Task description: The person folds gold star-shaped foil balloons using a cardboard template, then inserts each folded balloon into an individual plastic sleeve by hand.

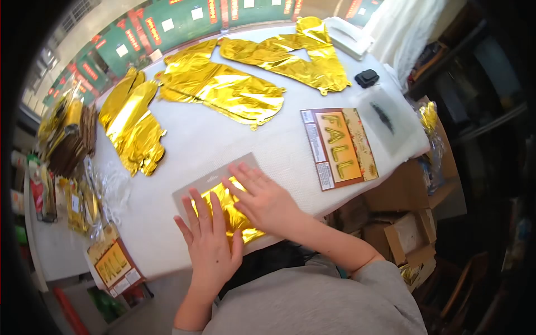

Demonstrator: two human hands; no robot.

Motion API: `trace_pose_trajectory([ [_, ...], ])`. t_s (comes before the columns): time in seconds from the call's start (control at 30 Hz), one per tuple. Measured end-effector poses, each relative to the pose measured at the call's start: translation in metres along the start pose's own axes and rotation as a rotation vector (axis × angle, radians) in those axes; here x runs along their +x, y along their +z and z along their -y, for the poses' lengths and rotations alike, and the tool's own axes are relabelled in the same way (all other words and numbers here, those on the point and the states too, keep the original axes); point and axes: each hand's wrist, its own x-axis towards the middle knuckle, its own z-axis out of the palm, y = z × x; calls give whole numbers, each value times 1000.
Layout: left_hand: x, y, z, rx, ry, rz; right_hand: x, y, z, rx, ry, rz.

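A folded gold foil balloon (pixel 228 207) lies on a grey card (pixel 186 193) with a hang hole, near the table's front edge. My left hand (pixel 211 240) rests flat on the left part of the foil, its fingers spread. From the right, my right hand (pixel 267 202) lies over the foil and the card's upper right part with its fingers stretched out. Both hands are open and hide much of the foil and card. Behind them are more flat gold foil balloons: one at the left (pixel 134 123), one in the middle (pixel 223 89) and an A-shaped one (pixel 312 61).
The white-covered table (pixel 167 234) carries a printed FALL package card (pixel 339 146) at the right and another FALL card (pixel 115 265) at the front left corner. A clear bag (pixel 391 120), a black object (pixel 367 78) and a white box (pixel 347 38) stand right. Cardboard boxes (pixel 410 234) are below.
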Motion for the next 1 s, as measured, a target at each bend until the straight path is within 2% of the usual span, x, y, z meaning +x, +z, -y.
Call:
trace_pose_trajectory([
  [0.17,-9,9,2,-114,62,62,-8,13,21,27,-4,-66],
  [0.23,-8,13,2,-30,55,92,-9,12,20,20,-4,-63],
  [0.43,-6,10,-2,-45,70,68,-6,9,20,-23,-6,-34],
  [0.5,-6,13,-4,-18,59,68,-10,4,17,157,-17,-91],
  [0.57,-6,12,-4,-13,77,55,-10,-32,-5,423,91,-278],
  [0.6,-7,12,-3,-7,78,47,-12,-54,-29,270,141,-418],
  [0.67,-9,16,-2,16,86,39,-27,-110,-87,164,436,-687],
  [0.7,-10,17,0,45,95,28,-42,-136,-116,64,587,-750],
  [0.73,-11,17,2,41,87,27,-67,-150,-170,-190,563,-792],
  [0.8,-10,18,3,3,102,24,-112,-168,-226,-573,699,-603],
  [0.83,-11,17,3,-4,93,15,-117,-174,-229,-578,686,-601],
  [0.9,-10,18,4,-5,99,34,-127,-181,-228,-398,944,-378],
  [0.93,-11,20,5,-12,94,29,-131,-180,-231,-405,937,-375],
  [1.0,-12,23,7,-19,113,8,-139,-171,-240,-408,856,-498],
])
